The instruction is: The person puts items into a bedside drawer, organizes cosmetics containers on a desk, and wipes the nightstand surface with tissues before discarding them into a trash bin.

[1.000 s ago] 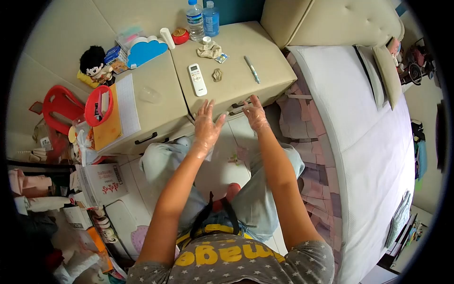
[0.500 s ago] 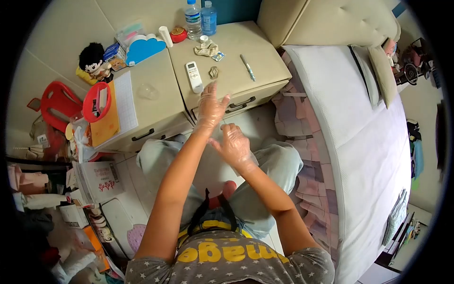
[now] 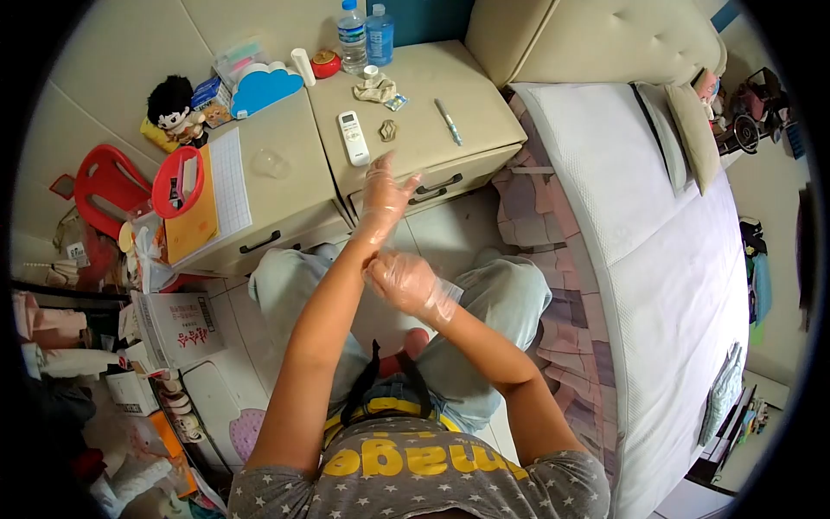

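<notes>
Both hands wear clear, thin plastic gloves. My left hand (image 3: pixel 386 192) is stretched out in front of the drawers, palm partly turned to the right, fingers apart and holding nothing. At its wrist, my right hand (image 3: pixel 405 281) is closed, its curled fingertips at the cuff of the left plastic glove (image 3: pixel 373 235). The loose cuff of the right glove (image 3: pixel 448 301) stands out around that wrist. Just beyond my left fingertips, a white remote control (image 3: pixel 354 138) and a small brownish ring-shaped item (image 3: pixel 388 131) lie on the cabinet top.
On the beige cabinet (image 3: pixel 415 95) are a pen (image 3: pixel 449 122), a crumpled cloth (image 3: pixel 374 89) and two bottles, one a water bottle (image 3: pixel 352 39). Papers (image 3: pixel 229 186), a red basket (image 3: pixel 201 186) and a doll (image 3: pixel 173 112) sit at left. A bed (image 3: pixel 666 285) stands at right.
My right hand has moved down and left to my left wrist, and its fingers have curled closed at the glove cuff. My left hand stays nearly in place.
</notes>
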A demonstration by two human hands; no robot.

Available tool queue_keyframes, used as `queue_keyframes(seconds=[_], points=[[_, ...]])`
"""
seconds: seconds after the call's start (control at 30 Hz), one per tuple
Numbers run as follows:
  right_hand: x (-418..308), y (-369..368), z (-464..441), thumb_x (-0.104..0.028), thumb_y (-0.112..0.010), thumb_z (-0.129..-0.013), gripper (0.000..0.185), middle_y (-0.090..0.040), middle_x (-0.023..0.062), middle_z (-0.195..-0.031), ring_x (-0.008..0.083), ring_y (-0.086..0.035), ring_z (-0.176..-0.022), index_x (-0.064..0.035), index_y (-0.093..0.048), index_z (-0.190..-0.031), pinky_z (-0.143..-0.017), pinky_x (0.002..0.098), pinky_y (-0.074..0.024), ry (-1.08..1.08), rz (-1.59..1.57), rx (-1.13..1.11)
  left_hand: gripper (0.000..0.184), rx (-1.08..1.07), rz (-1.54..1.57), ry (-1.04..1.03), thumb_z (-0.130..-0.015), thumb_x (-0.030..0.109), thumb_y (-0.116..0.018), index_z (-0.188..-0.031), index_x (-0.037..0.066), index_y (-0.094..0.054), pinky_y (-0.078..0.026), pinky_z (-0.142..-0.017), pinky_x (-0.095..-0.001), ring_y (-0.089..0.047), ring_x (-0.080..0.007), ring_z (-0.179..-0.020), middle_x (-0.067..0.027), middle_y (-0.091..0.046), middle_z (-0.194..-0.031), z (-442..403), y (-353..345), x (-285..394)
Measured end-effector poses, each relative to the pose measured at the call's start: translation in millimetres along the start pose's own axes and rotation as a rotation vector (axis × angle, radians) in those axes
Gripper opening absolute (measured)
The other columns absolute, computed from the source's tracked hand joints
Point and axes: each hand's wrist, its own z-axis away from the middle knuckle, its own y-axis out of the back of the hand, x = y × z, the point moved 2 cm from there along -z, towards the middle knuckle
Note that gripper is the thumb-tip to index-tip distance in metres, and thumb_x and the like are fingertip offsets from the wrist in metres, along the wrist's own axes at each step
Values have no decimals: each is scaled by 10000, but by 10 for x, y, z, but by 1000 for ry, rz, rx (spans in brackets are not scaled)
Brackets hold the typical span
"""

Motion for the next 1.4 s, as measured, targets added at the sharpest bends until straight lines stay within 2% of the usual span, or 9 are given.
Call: queue_keyframes(seconds=[0.13,0.2,0.5,0.77,0.97,1.07,1.23,1.3,1.4], points=[[-80,65,74,-206,-595,-728,241,-523,108,-703,267,-539,-571,-6,-505,-828,-515,352,-461,-192,161,-122,634,47,-17,10,-721,318,-683,-1199,-12,-429,-366,-930,-405,-454,-354,-1081,-219,-497,-1144,5,50,33],[-23,137,48,-265,-606,-713,303,-528,134,-752,271,-550,-618,-6,-503,-830,-539,361,-474,-385,336,64,630,45,-29,19,-726,324,-675,-1199,-13,-428,-368,-928,-409,-458,-354,-1075,-221,-498,-1141,28,103,65],[165,64,-26,-232,-597,-747,230,-522,124,-735,279,-552,-686,-35,-497,-811,-534,375,-475,-557,391,84,602,-10,-148,126,-742,317,-651,-1203,1,-426,-372,-922,-418,-462,-349,-1070,-204,-492,-1151,80,34,59],[157,-2,-48,-174,-531,-796,107,-535,78,-663,240,-562,-622,-69,-522,-772,-504,342,-470,-462,492,-57,590,-6,-151,77,-739,313,-656,-1185,-4,-437,-371,-921,-426,-458,-353,-1075,-207,-494,-1149,89,24,55],[108,8,-21,-124,-515,-715,109,-540,68,-664,198,-562,-623,-59,-524,-802,-497,302,-467,-295,468,-105,690,-121,182,234,-742,408,-668,-1208,-38,-420,-364,-942,-397,-467,-348,-1099,-232,-499,-1163,129,-37,-27],[75,2,-40,-126,-522,-698,99,-532,56,-626,175,-555,-594,-51,-528,-762,-471,294,-454,-257,496,-106,729,-185,546,354,-767,455,-643,-1241,-40,-396,-348,-969,-353,-436,-314,-1168,-224,-479,-1217,165,-117,-52],[4,-40,-119,-129,-531,-676,88,-534,37,-564,143,-527,-489,-43,-545,-667,-428,262,-410,-245,674,-180,903,-343,977,613,-780,681,-426,-1339,-8,-256,-208,-1041,-444,-291,-316,-1275,-228,-333,-1342,228,-117,68],[-65,-32,-175,-151,-549,-687,100,-549,53,-596,151,-548,-521,-59,-570,-721,-436,261,-416,-279,699,-328,934,-385,1102,637,-768,721,-362,-1351,4,-226,-160,-1045,-470,-232,-319,-1298,-228,-273,-1372,245,-159,55],[-113,-34,-222,-171,-558,-663,107,-532,42,-557,137,-536,-490,-64,-564,-667,-407,252,-390,-231,648,-271,944,-430,1293,658,-771,747,-290,-1376,32,-176,-88,-1056,-498,-147,-323,-1327,-214,-191,-1414,256,-172,37]])
